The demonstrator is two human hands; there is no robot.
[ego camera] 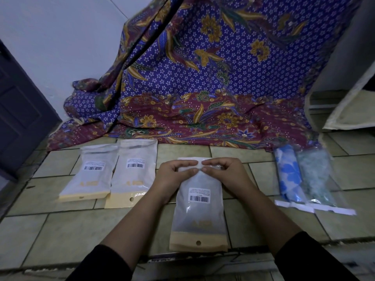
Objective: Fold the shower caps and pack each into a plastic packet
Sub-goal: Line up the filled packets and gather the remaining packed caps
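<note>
Both hands are pinching the far end of the centre packet [199,216], a frosted plastic one lying flat on the tiled floor [50,230] straight ahead of the person.
- Left hand [174,175] is pinching the flap edge between thumb and forefinger.
- Right hand [225,171] is gripping the same edge just beside it, with the fingertips of the 2 hands nearly touching.
- The rest of the packet is running back toward the person between the 2 forearms. Its barcode label [199,196] is facing up and its tan header with a hang hole is sitting at the near end. I cannot tell what is inside.

The far-left packet [91,175] and the second packet [134,173] are lying side by side to the left of the left hand, labels up.

On the right, well apart from the right hand, a blue floral shower cap [289,173] and a pale green shower cap [315,179] are lying side by side, each in a clear packet.

A batik cloth [203,78] is draping down behind everything.
</note>
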